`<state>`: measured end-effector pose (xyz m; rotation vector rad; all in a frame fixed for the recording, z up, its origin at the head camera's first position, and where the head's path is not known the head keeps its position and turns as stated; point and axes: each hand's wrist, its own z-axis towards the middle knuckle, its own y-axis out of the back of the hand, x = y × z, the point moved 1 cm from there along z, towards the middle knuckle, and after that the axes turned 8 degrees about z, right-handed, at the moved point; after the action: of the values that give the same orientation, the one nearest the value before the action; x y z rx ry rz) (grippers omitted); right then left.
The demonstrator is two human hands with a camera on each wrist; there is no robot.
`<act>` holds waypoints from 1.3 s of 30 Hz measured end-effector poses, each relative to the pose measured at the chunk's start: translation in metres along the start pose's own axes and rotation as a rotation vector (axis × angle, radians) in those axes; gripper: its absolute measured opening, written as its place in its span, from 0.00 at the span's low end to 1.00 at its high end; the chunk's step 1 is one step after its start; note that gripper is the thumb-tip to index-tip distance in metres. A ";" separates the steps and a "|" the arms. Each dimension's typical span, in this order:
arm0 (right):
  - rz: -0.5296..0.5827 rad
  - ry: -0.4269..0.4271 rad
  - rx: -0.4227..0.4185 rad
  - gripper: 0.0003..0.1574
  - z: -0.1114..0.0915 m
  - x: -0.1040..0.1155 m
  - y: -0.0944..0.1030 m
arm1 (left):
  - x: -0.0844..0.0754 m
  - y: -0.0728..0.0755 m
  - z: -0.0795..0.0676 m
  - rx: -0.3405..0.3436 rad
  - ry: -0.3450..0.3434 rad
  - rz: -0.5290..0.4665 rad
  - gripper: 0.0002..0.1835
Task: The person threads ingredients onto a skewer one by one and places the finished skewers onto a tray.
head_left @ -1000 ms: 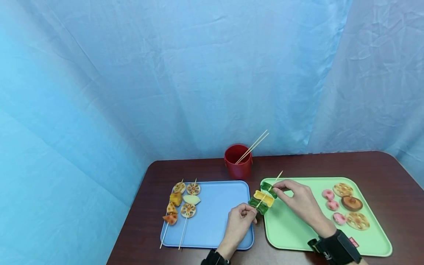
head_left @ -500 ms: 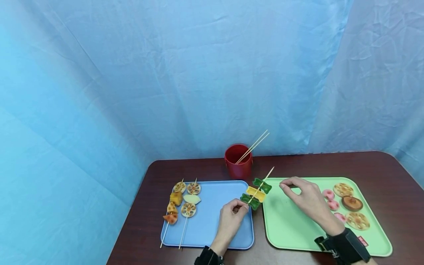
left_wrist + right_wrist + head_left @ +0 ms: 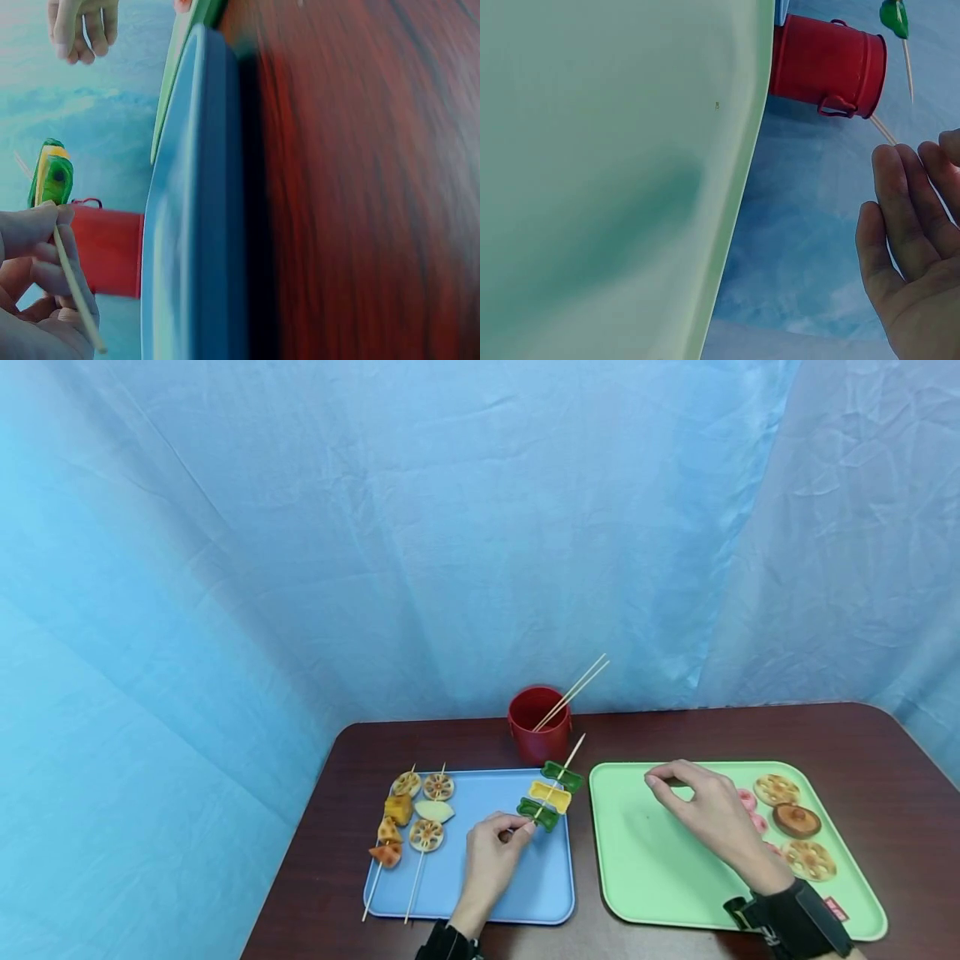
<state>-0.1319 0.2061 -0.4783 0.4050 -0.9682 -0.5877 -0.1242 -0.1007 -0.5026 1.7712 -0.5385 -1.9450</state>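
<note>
My left hand [image 3: 489, 858] pinches a wooden skewer [image 3: 73, 281] just below its lowest food piece, tilted above the blue tray [image 3: 517, 897]. Threaded on the stick are a green pepper piece [image 3: 562, 776], a yellow pepper piece [image 3: 551, 796] and another green pepper piece [image 3: 537, 814]. The bare pointed tip sticks out beyond the top piece. Over the green tray [image 3: 637, 893] hovers my right hand [image 3: 708, 814], holding nothing, its fingers loosely bent. In the right wrist view several fingers [image 3: 904, 206] look fairly straight.
Two filled skewers, one with mixed pieces [image 3: 398, 811] and one with lotus root slices [image 3: 426, 836], lie on the blue tray's left. A red bucket [image 3: 538, 743] with two bare sticks [image 3: 573, 691] stands behind. Lotus slices [image 3: 808, 860], a mushroom [image 3: 797, 821] and pink pieces [image 3: 747, 800] lie on the green tray.
My right hand has let go of the upper green pepper piece and drawn slightly right. The left hand has carried the skewer left, from between the trays to over the blue one.
</note>
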 end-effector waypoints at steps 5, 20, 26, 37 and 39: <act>-0.001 -0.013 0.009 0.07 0.000 -0.001 0.000 | 0.006 0.011 -0.001 -0.037 -0.024 0.121 0.02; 0.008 -0.020 0.027 0.06 -0.001 -0.004 -0.001 | 0.020 0.048 -0.007 -0.075 -0.103 0.398 0.02; 0.013 -0.021 0.033 0.06 -0.001 -0.005 -0.002 | 0.029 0.058 -0.009 -0.046 -0.072 0.441 0.03; 0.021 -0.032 0.054 0.06 -0.003 -0.004 -0.002 | 0.040 0.069 -0.004 -0.075 -0.085 0.582 0.05; 0.024 -0.033 0.056 0.06 -0.003 -0.003 -0.002 | 0.041 0.070 -0.002 -0.067 -0.087 0.615 0.06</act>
<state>-0.1317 0.2066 -0.4833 0.4341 -1.0210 -0.5480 -0.1203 -0.1814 -0.4966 1.2776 -0.9105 -1.5812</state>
